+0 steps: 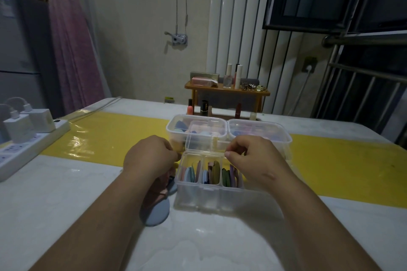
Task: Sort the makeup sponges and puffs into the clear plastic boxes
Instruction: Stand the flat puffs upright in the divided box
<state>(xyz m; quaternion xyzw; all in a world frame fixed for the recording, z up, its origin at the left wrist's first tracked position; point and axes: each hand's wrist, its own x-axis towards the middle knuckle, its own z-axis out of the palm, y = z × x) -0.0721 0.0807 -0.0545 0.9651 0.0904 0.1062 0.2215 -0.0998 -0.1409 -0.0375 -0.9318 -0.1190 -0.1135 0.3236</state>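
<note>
Left of divided clear box (209,196): blue round puff (157,213), half hidden under wrist. Left hand (149,156) at box's left wall, fingers curled; grip unreadable. In box: flat puffs (214,171) on edge, three compartments; lid (199,142) raised behind. Right hand (253,160) at box's rear rim, fingers curled; pinch uncertain. Behind box: clear tubs (259,132), contents blurred.

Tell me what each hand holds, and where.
Right hand pinches the rear right rim of the divided box; left hand seems to grip its rear left corner.
</note>
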